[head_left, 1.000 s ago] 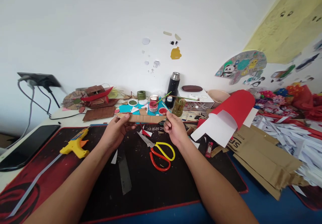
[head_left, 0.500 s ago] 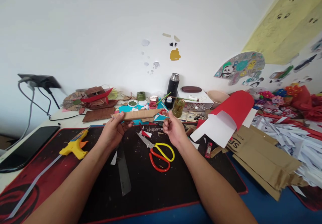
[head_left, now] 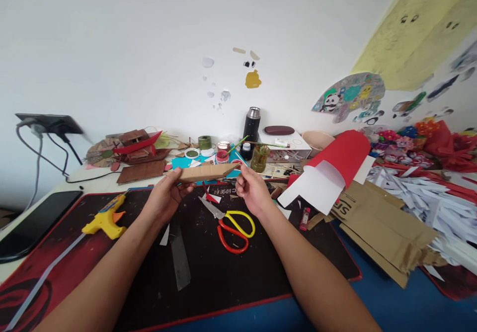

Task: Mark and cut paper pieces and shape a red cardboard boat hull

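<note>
My left hand is closed on the left end of a narrow folded cardboard piece, thumb on top. The piece is held up over the mat, its pointed end toward the right. My right hand is at that tip with its fingers curled and pinched; whether it grips the tip or something small is hidden. Below, scissors with one yellow and one red handle lie on the dark mat. A grey metal blade lies under the left hand, beside a white paper scrap.
A yellow glue gun and a black phone lie left. Paint jars, a black thermos and a brush jar stand behind. A red paper roll, flattened cardboard and paper strips fill the right.
The cardboard piece has turned slightly, showing its folded side and pointed end more. My right fingers are now closer to its tip. The whole view has shifted a little.
</note>
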A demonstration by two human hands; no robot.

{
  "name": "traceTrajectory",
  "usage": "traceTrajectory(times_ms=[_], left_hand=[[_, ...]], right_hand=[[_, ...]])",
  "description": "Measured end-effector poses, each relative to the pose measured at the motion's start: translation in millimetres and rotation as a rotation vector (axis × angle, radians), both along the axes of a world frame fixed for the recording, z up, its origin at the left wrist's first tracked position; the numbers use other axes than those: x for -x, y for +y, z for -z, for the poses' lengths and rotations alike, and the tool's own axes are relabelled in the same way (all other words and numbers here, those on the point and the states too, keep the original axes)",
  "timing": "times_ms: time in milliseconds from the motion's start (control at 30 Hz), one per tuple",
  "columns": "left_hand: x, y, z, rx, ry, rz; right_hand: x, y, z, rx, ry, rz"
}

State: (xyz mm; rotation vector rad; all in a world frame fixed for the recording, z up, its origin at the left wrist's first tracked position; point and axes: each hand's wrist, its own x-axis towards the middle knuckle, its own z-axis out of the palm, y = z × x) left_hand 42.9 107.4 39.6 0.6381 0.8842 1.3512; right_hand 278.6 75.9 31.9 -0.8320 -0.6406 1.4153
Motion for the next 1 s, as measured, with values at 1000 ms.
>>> traceTrajectory(times_ms=[1000], left_hand=[[3.6,-1.2,-1.0,-0.206,0.010,0.044]], right_hand=[[0.3,-1.6,-2.5,0.079,0.005,-0.066]])
